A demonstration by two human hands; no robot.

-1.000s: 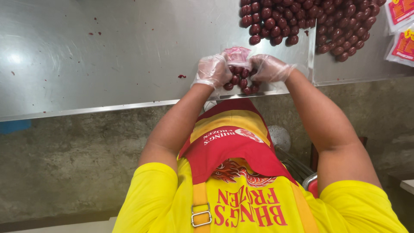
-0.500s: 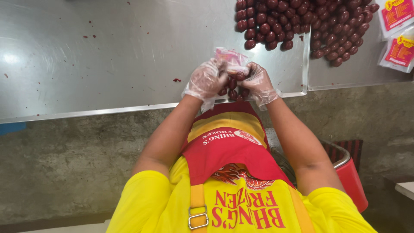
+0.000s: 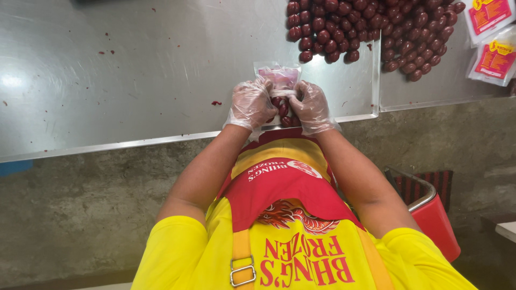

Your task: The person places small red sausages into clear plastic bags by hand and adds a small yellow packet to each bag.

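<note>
Gripping the sausage-filled clear pouch [image 3: 282,88] between left hand [image 3: 251,103] and right hand [image 3: 312,107], now lowered back onto the bench [image 3: 134,70], loose sausages [image 3: 371,27] beyond.

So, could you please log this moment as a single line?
left hand: gloved, on bag | right hand: gloved, on bag | clear bag: holds dark red sausages | loose sausage pile: on steel table

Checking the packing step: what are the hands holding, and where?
Both gloved hands, left hand and right hand, grip a clear plastic pouch of small red sausages by its sides.
</note>
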